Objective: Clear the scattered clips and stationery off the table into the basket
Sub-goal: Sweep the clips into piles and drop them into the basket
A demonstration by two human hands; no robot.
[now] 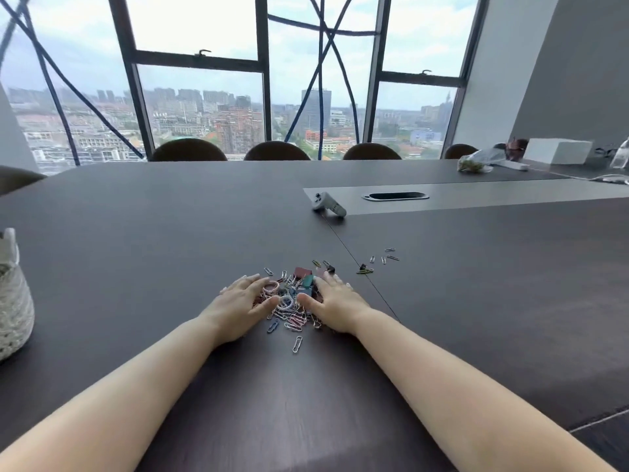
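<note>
Now we have two hands on the dark worktop (136, 233), one on each side of one dense pile of clips (289, 303). Our left hand (243, 301) lies flat, the fingers wide and nearly straight, and its thumb touches the left side of the pile. Our right hand (335, 303) lies the same way, wide and flat against the right side. Neither hand holds anything, and both cover the edges of the pile.

The paper clips in the pile are too many to count; they are silver, pink and blue. On its far side we see one dark red binder clip (302, 271) and one green binder clip (308, 280). One black binder clip (329, 267) lies just beyond the right fingertips. One silver paper clip (297, 344) lies alone on the near side, between our forearms. To the right, well apart from the pile, are four loose silver clips (393, 257) and one small black clip (364, 268) beside a yellowish one.

One woven basket (13, 301) stands at the left edge, well apart from the pile and only partly in view.

Farther away, one grey controller (328, 206) lies near one oval cable opening (394, 196). Four chair backs (276, 150) stand behind the far edge, under the windows. At the far right are one white box (558, 150) and one plastic bag (476, 161).
</note>
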